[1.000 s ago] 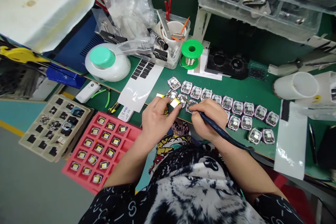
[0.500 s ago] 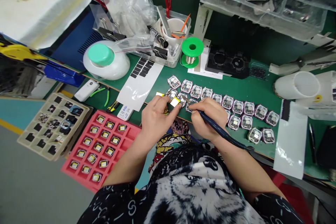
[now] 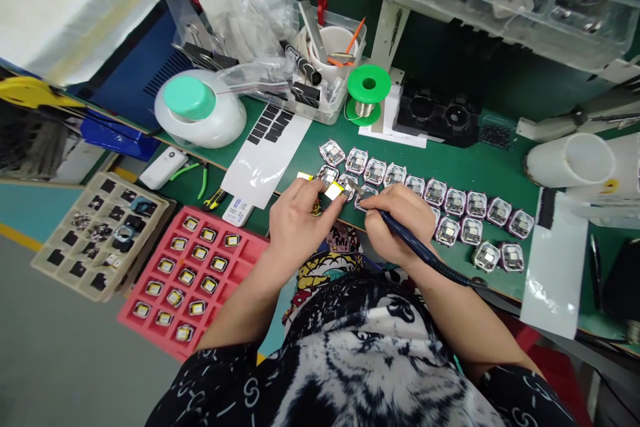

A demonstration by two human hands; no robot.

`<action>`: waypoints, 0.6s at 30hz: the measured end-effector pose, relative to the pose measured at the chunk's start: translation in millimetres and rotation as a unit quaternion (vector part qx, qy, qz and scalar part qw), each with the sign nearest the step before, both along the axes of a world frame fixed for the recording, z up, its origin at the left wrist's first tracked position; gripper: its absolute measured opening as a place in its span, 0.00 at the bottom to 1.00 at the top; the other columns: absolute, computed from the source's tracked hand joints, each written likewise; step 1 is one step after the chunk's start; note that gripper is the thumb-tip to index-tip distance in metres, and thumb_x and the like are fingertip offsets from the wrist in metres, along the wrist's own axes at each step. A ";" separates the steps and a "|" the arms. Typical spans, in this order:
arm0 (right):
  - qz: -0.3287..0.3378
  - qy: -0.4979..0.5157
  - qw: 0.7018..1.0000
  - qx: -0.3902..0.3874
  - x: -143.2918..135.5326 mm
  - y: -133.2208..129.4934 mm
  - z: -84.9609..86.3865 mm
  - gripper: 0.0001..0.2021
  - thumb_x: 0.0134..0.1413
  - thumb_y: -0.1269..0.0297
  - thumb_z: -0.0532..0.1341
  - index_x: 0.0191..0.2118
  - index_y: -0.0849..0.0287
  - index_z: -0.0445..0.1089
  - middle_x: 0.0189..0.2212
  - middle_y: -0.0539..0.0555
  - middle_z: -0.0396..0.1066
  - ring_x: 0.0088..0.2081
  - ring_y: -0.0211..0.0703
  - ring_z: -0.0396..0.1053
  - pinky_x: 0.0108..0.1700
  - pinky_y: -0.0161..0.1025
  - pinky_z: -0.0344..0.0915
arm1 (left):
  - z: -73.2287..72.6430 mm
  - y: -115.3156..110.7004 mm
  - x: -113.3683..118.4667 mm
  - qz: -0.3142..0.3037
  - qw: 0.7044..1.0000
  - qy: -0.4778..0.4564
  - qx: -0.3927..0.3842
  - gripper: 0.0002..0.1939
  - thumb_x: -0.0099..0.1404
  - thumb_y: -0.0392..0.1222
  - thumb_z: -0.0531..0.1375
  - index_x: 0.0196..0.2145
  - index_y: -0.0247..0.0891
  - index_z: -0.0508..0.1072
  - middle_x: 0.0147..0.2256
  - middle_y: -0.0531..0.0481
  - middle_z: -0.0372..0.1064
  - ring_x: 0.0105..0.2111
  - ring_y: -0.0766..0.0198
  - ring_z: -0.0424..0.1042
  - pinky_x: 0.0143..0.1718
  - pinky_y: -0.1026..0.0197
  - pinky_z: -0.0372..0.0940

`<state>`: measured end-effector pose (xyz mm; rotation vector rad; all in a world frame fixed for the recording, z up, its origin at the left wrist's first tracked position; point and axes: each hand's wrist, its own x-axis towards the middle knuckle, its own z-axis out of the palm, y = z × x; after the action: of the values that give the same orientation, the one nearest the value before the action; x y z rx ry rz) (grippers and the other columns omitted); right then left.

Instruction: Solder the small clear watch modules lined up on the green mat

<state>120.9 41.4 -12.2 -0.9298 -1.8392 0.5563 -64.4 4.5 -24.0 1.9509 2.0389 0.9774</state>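
Note:
My right hand (image 3: 400,221) is closed around the handle of a soldering iron (image 3: 411,245), its cable trailing back along my forearm. The iron's tip is at a small watch-like case with an exposed circuit board (image 3: 346,188). Between the thumb and fingers of my left hand (image 3: 299,219) is a small white battery with yellow tape (image 3: 334,191), held just over the edge of that case. A second yellow-taped battery (image 3: 304,177) shows beyond the left fingers. Thin wires show under the left hand, partly hidden.
Rows of similar open cases (image 3: 436,192) lie across the green bench. Behind them stand a green solder spool (image 3: 369,85) and a white bottle (image 3: 200,121). A red tray (image 3: 240,273) of battery-fitted cases and a beige parts tray (image 3: 60,273) are at left.
The view has shifted very slightly. Both hands keep nearly the same place, with the battery and the soldering iron still held at the same case.

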 end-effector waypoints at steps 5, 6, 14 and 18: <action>0.011 -0.012 1.000 -0.008 -0.2 3.4 6.9 0.09 0.55 0.72 0.59 0.35 0.53 0.76 0.27 0.49 0.72 0.28 0.39 0.68 0.33 0.41 0.68 | 0.4 -0.1 0.5 -0.001 1.000 0.004 0.004 0.13 0.70 0.52 0.66 0.41 0.39 0.76 0.34 0.49 0.72 0.34 0.62 0.71 0.36 0.59 0.63; 0.016 -0.017 1.000 -0.015 -0.2 4.5 10.3 0.08 0.56 0.72 0.59 0.35 0.54 0.76 0.27 0.49 0.72 0.28 0.38 0.67 0.33 0.41 0.67 | 0.5 0.0 0.2 -0.002 1.000 0.003 0.003 0.13 0.70 0.52 0.66 0.41 0.38 0.76 0.35 0.49 0.72 0.34 0.62 0.71 0.36 0.59 0.63; 0.047 -0.036 0.997 -0.055 -1.5 19.1 34.0 0.08 0.57 0.73 0.59 0.32 0.55 0.75 0.26 0.49 0.70 0.29 0.38 0.66 0.32 0.41 0.63 | -0.2 0.1 -0.6 -0.002 1.000 -0.002 0.006 0.14 0.70 0.52 0.65 0.42 0.38 0.76 0.35 0.49 0.73 0.35 0.62 0.71 0.37 0.60 0.64; 0.050 -0.035 0.994 -0.086 0.1 23.8 32.9 0.09 0.56 0.73 0.60 0.32 0.55 0.76 0.27 0.48 0.71 0.29 0.38 0.67 0.33 0.41 0.64 | -0.9 0.3 -0.3 -0.004 1.000 0.001 0.011 0.14 0.70 0.52 0.65 0.41 0.38 0.76 0.35 0.49 0.73 0.35 0.62 0.72 0.37 0.60 0.64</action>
<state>120.9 65.2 20.7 -0.9859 -1.9318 0.7625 -64.7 4.8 -25.0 1.9708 2.0274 1.0010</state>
